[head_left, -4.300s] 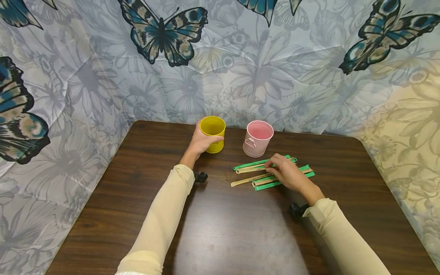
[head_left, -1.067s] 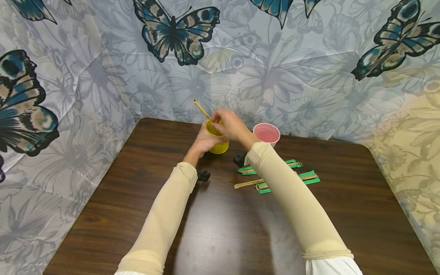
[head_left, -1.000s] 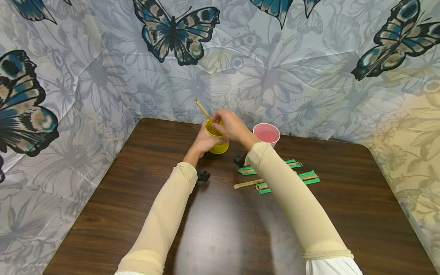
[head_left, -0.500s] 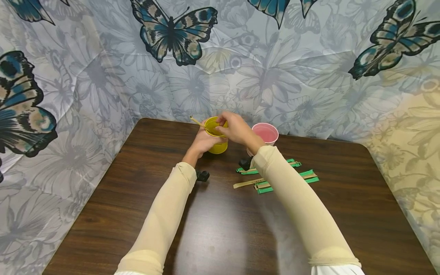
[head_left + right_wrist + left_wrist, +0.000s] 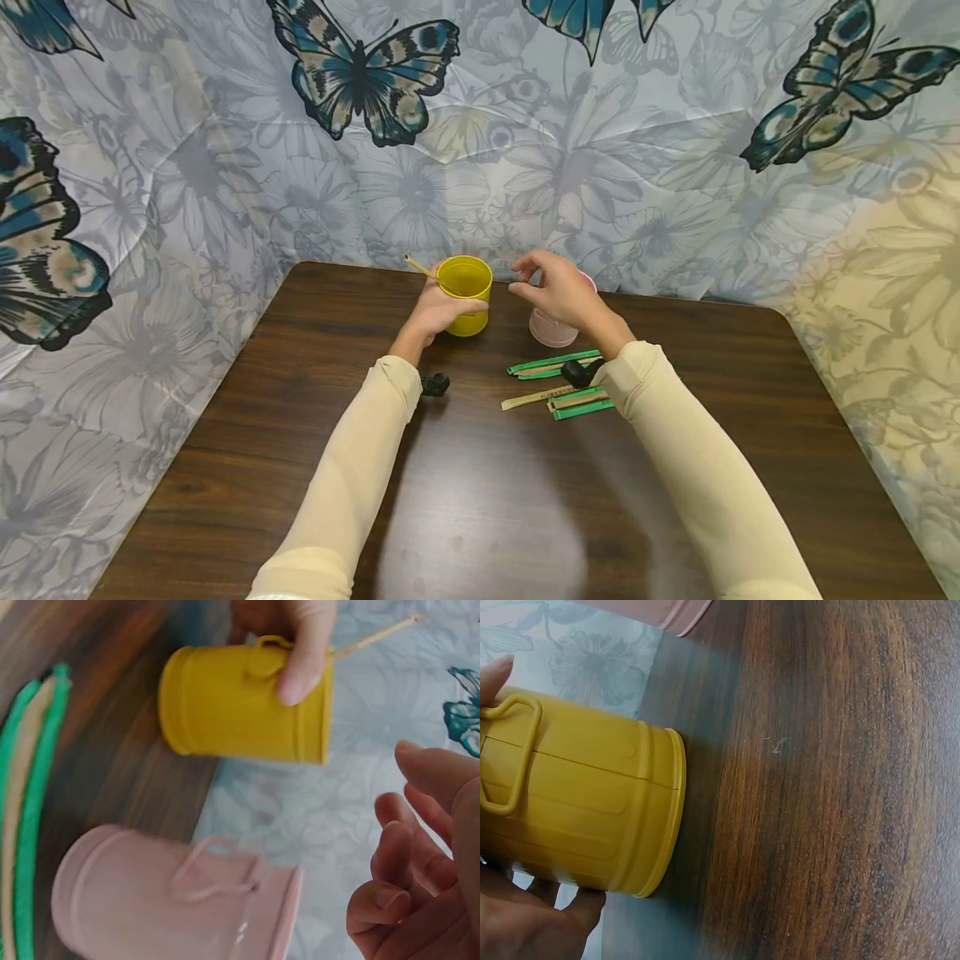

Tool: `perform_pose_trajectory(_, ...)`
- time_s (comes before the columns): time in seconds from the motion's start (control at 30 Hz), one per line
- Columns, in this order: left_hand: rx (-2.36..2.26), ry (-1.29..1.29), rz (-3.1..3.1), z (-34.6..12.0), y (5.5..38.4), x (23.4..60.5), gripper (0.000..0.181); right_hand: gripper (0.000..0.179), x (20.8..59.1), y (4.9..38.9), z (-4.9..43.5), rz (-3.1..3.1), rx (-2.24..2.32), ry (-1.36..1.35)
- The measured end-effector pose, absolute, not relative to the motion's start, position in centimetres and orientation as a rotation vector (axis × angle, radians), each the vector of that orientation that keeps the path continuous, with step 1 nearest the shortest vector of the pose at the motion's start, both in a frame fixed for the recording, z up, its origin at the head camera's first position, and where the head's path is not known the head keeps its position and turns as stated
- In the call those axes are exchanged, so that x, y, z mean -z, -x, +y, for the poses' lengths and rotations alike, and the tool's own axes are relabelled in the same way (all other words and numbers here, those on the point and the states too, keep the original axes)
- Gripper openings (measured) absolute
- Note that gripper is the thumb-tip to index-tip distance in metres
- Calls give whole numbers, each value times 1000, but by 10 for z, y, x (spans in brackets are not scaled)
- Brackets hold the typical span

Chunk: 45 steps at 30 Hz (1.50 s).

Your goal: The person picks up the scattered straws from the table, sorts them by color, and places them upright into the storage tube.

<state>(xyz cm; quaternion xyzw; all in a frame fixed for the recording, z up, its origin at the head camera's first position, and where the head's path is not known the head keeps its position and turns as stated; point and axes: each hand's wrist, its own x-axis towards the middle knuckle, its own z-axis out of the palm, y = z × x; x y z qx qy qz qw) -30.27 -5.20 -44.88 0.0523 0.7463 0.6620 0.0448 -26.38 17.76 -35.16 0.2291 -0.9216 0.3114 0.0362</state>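
Observation:
My left hand (image 5: 438, 310) holds a yellow bucket (image 5: 467, 279) upright near the back of the table, fingers round its far side and thumb across the front. A slim tan stick (image 5: 418, 267) leans in the bucket, its upper end sticking out over the left rim. My right hand (image 5: 558, 292), fingers loosely bent and holding nothing, hovers to the right, in front of a pink bucket (image 5: 552, 335) that it partly hides. In the right wrist view, a gap separates this hand from both the yellow bucket (image 5: 244, 705) and the pink bucket (image 5: 172, 900).
Below the right hand lie green-and-tan strips (image 5: 579, 407), another such group (image 5: 551, 365) and a tan stick with printing (image 5: 536, 398); my right forearm covers their right ends. Behind the table (image 5: 315, 333) hangs a butterfly-patterned cloth (image 5: 420, 192).
Earlier my right hand reached among the strips, then brought the tan stick to the yellow bucket. It has released the stick, which tipped against the left rim, and drawn away rightward. My left hand keeps its hold.

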Motion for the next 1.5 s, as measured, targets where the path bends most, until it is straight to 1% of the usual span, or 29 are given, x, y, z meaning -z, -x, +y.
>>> perform_pose_trajectory(0.1,-1999,-151,2290,-51,303,449,102,27,357,252,193,-2831,-893,-761)
perform_pose_trajectory(0.23,-1965,-148,2281,-53,304,446,103,20,363,238,210,-2821,-859,-834)
perform_pose_trajectory(0.33,-1954,-147,2268,-55,304,445,103,17,368,229,218,-2842,-853,-815)
perform_pose_trajectory(0.5,-1958,-131,2264,-54,302,447,104,17,378,212,230,-2921,-841,-764)
perform_pose_trajectory(0.6,-1966,-124,2262,-55,302,449,104,17,387,205,235,-2945,-818,-783)
perform_pose_trajectory(0.93,-1978,-143,2255,-54,304,450,102,17,419,194,251,-3030,-836,-803)
perform_pose_trajectory(1.13,-1983,-137,2251,-53,305,451,103,14,436,189,258,-3055,-757,-829)
perform_pose_trajectory(1.5,-1973,-132,2259,-55,301,448,103,13,453,187,264,-3038,-748,-896)
